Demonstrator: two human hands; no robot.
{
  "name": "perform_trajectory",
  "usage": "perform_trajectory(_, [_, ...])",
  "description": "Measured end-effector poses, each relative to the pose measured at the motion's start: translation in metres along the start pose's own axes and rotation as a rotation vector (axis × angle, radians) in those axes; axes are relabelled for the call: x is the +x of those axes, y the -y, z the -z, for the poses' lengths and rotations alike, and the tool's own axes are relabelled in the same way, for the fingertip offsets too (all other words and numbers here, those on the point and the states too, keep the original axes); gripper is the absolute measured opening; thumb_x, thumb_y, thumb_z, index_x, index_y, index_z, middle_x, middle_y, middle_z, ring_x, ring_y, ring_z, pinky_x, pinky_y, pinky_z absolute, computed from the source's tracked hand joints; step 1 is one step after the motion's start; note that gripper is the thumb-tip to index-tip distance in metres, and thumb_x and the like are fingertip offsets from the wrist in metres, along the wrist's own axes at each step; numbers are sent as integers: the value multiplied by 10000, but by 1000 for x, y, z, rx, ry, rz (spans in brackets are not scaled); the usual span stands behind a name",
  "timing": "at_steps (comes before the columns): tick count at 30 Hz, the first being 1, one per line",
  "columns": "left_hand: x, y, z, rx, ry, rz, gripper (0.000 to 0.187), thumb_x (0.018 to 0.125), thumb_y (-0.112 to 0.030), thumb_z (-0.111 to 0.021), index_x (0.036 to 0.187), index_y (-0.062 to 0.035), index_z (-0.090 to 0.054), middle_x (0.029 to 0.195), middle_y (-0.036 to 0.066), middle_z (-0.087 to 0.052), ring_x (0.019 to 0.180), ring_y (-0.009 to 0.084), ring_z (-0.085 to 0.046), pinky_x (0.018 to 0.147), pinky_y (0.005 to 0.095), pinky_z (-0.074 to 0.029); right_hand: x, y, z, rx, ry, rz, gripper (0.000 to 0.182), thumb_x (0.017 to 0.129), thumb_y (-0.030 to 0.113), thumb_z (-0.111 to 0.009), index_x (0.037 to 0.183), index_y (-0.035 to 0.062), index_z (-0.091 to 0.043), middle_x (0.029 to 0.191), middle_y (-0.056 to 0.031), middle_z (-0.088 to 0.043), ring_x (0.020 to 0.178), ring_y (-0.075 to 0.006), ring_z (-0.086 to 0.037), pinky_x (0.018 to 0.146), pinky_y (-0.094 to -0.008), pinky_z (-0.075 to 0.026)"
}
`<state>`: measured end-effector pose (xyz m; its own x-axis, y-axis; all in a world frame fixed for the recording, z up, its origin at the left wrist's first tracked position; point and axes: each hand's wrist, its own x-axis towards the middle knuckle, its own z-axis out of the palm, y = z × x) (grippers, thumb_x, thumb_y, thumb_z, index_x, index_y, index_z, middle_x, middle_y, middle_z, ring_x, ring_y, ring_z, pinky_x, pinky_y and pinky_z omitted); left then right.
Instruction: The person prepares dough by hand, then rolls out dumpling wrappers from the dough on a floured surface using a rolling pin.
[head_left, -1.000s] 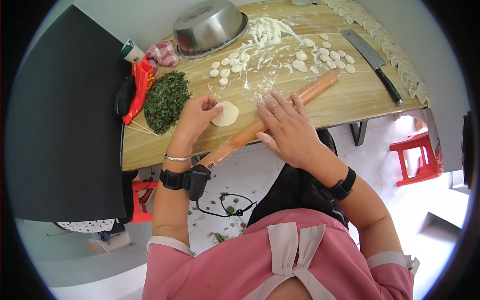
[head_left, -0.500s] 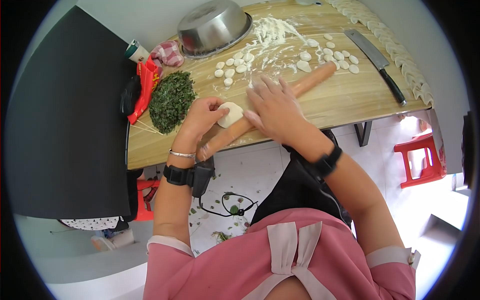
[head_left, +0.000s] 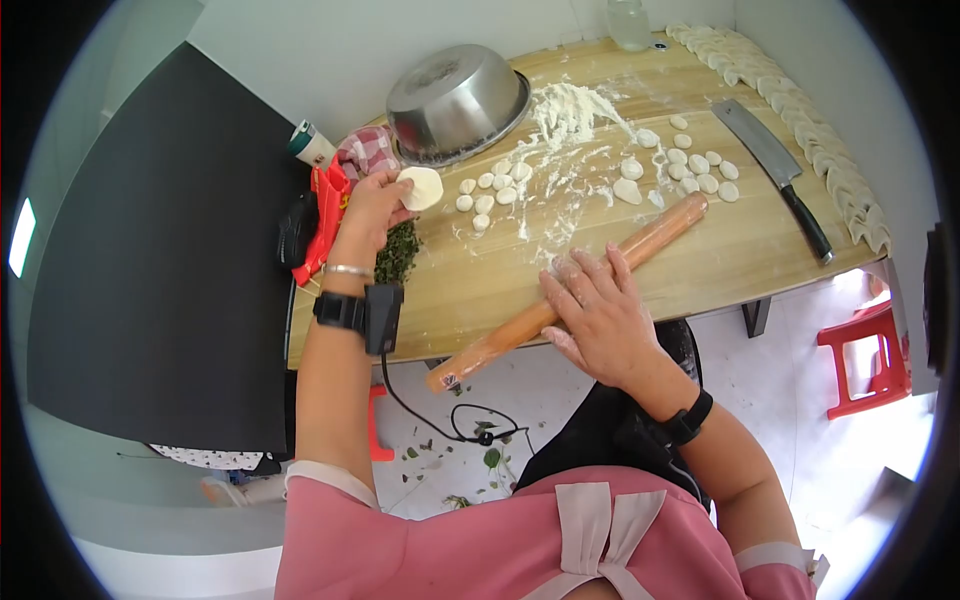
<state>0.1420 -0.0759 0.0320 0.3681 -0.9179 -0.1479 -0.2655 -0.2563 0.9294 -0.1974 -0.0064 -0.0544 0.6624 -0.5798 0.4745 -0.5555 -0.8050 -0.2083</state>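
Left hand (head_left: 375,208): clamped, thumb and fingers together, on the near-left edge of a thin, round, off-white dough sheet (head_left: 421,188); held out over the table beside a heap of chopped dark green leaves (head_left: 398,250), partly hidden by the hand and forearm.

Right hand (head_left: 605,325): floury, palm down on a long orange-brown wooden rolling pin (head_left: 665,230); fingers slightly apart and extended across the top, not wrapped around. Pin set diagonally, with lower end past the near edge of a pale wood-grain table (head_left: 480,290).

Behind the dough sheet: one upturned, shiny metal basin (head_left: 455,100); to its left, a red-and-white checked cloth (head_left: 368,150), a white cup with dark green rim (head_left: 312,145), a crumpled red plastic bag (head_left: 328,215) and a black object (head_left: 295,230), type unclear.

Mid-table: a scattered mound of white flour (head_left: 568,112), between a left cluster of small dough rounds (head_left: 486,180) and a right cluster of flattened dough pieces (head_left: 698,165).

Right side: one broad-bladed, black-handled steel cleaver (head_left: 760,145), lying flat; beyond, along the edge, overlapping rows of pale folded dumplings (head_left: 810,125). At the far edge, a clear glass jar (head_left: 629,25).

Floor: one red plastic stool (head_left: 868,360), right; loose green leaves (head_left: 491,457), below the table.
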Motion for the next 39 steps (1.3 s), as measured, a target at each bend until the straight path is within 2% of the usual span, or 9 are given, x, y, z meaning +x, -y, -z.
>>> perform_trajectory(3, [45,9,10,45,-85,68,235,929,-134,-644,1128,-17,-600,1035,79,-675,913,179,-671,771,327,-568,0,-1,-1,31,-14,4,606,909,450,-578,1357,48,-512,1304,-159,-557,1320,-332,-441,1169,-563,-203])
perform_trajectory(5, [84,32,29,703,-406,-102,254,897,-144,-675,1094,6,-614,975,72,-672,842,162,-650,700,304,-543,-1,-3,-2,54,-15,9,607,904,459,-578,1348,48,-521,1297,-158,-562,1322,-332,-440,1166,-565,-210])
perform_trajectory(10, [78,-36,-41,428,-78,-336,261,849,-120,-704,1054,29,-641,868,62,-654,713,131,-623,606,275,-495,0,-6,-6,89,-13,-5,628,883,483,-589,1335,51,-531,1282,-146,-560,1324,-324,-434,1158,-571,-220])
perform_trajectory(12, [81,-61,-81,817,299,-387,319,841,-135,-697,1089,57,-637,914,96,-685,775,151,-637,678,297,-518,-2,-7,-8,102,-16,16,641,861,498,-607,1320,55,-540,1277,-139,-557,1321,-315,-431,1147,-571,-236])
perform_trajectory(21, [164,-45,-181,1147,220,-832,362,837,-220,-668,1140,-22,-673,1018,227,-693,962,394,-651,848,430,-522,-2,-10,-3,123,-12,31,595,876,508,-587,1285,78,-539,1254,-101,-567,1281,-294,-478,1133,-561,-267])
perform_trajectory(28, [145,-54,-198,1078,199,-662,283,834,-126,-678,1089,-2,-690,917,221,-701,864,340,-692,794,390,-550,-1,-10,-5,130,0,26,591,874,500,-597,1286,80,-545,1248,-103,-571,1285,-294,-474,1125,-561,-278])
perform_trajectory(30, [133,-60,-189,788,289,-326,201,829,-81,-699,994,34,-701,796,140,-700,705,208,-688,658,317,-536,-3,-10,-5,139,21,35,588,874,495,-599,1287,80,-549,1249,-106,-573,1286,-295,-472,1124,-561,-279])
perform_trajectory(33, [121,-59,-147,494,416,-314,166,862,-97,-716,946,41,-680,749,33,-647,656,90,-599,622,238,-499,-1,-9,-6,152,0,25,583,877,486,-599,1292,78,-558,1256,-116,-574,1294,-299,-466,1126,-561,-274])
perform_trajectory(39, [34,-60,-86,551,364,-208,143,874,-106,-721,899,26,-674,747,2,-648,633,58,-578,602,224,-497,-2,-7,-10,147,-96,8,556,874,446,-620,1256,43,-580,1238,-139,-579,1275,-318,-467,1137,-554,-273])
